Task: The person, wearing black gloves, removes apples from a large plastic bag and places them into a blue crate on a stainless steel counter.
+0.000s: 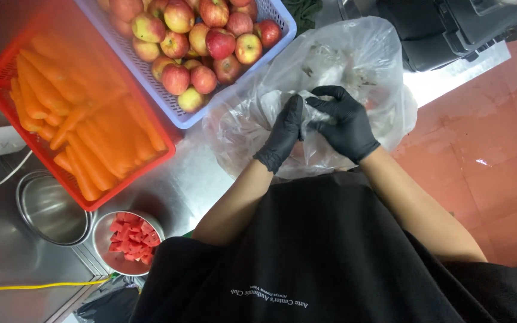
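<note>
**Bag gripped w/ both gloved hands**

While both hands are kept at the centre of the head view, a clear plastic bag [354, 66] is pinched between them. L hand [282, 134], in a black glove, is closed on a bunched fold of the film; thumb and fingers are pressed together on it. R hand [345, 122], also black-gloved, is clenched on the same gathered film, just beside and touching the L fingertips. Bag is seen puffed up, resting at the edge of the steel counter [181, 185], partly over the red floor [492, 155]. Contents are blurred behind the film; cannot be told.

Surroundings, as seen:
- Pale blue basket [282, 24] w/ red-yellow apples [210, 45], touching the bag's upper-left side.
- Red basket [7, 78] w/ peeled carrots [85, 125], left of the blue one, rims adjoining.
- Steel bowl [106, 248] w/ red cut fruit cubes [133, 236], near the L elbow.
- Second steel bowl [49, 209], beside it on the left.
- Yellow cable [37, 286] is laid along the counter's near edge.
- Black garment is worn, filling the lower frame.
</note>
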